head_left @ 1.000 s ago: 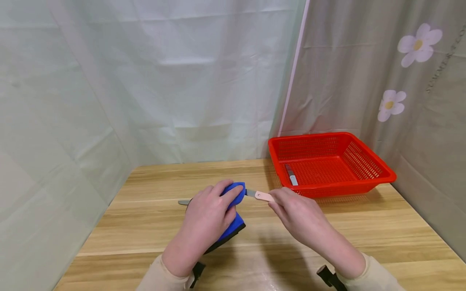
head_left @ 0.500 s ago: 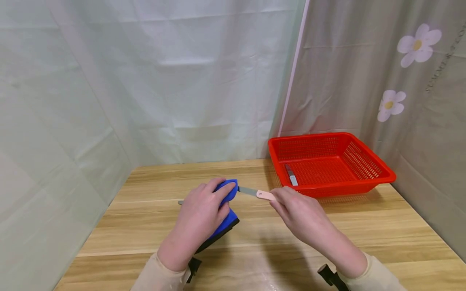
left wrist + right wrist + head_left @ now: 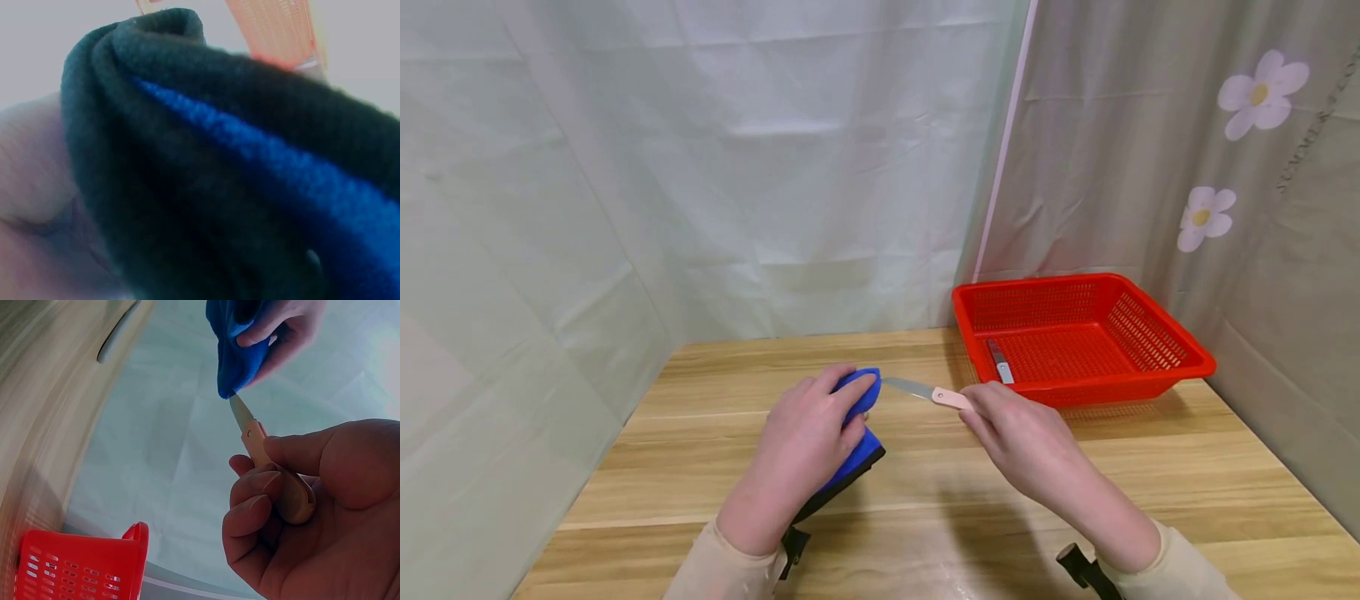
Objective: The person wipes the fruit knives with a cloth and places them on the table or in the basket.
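My right hand (image 3: 1026,429) grips a folding knife (image 3: 951,398) by its pink handle. The blade is out and points left, toward my other hand. A blue cloth (image 3: 861,450) with a dark border is pinched between the thumb and fingers of my left hand (image 3: 805,437). Its folded edge sits right at the blade's tip, as the right wrist view also shows, where the blade (image 3: 240,411) meets the cloth (image 3: 236,365). In the left wrist view the dark border (image 3: 187,156) fills most of the picture.
A red basket (image 3: 1075,385) stands at the back right of the wooden table (image 3: 700,483), with a grey-handled knife (image 3: 1002,367) lying inside. Another slim grey object (image 3: 115,334) lies on the table, mostly hidden behind my left hand in the head view. Curtains hang around the table.
My left hand and the cloth have slid left along the blade to its tip, baring most of the metal. The right hand has barely moved and keeps its grip.
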Action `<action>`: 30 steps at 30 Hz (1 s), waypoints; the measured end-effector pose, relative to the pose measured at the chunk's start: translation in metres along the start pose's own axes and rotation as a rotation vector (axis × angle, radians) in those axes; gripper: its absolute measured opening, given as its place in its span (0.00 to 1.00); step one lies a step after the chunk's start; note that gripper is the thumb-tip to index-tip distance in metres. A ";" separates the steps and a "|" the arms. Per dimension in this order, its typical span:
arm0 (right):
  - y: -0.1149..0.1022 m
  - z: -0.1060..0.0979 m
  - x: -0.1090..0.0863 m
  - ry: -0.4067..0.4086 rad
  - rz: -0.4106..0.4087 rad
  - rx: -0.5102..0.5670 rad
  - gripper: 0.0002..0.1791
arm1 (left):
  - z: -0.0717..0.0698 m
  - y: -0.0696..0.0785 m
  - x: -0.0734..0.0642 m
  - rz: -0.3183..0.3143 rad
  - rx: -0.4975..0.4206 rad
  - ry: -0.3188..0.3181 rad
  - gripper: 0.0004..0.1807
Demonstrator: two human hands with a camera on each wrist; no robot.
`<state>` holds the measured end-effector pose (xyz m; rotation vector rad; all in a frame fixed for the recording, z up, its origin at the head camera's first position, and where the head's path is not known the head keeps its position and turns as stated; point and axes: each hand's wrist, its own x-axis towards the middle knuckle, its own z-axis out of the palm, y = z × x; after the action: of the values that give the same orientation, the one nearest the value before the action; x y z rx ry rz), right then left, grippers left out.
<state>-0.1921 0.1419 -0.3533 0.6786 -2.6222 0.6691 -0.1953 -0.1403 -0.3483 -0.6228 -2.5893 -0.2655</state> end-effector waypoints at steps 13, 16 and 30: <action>0.002 0.000 0.002 0.004 0.030 0.000 0.07 | -0.004 0.000 0.000 0.001 0.006 0.017 0.27; 0.002 0.000 0.002 -0.003 0.047 0.002 0.08 | -0.004 0.001 0.000 0.011 0.005 0.029 0.27; 0.005 0.002 0.000 -0.034 0.050 -0.027 0.13 | -0.005 0.005 0.000 0.022 -0.007 0.038 0.27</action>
<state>-0.1951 0.1443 -0.3564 0.6238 -2.6818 0.6410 -0.1910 -0.1377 -0.3438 -0.6426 -2.5452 -0.2761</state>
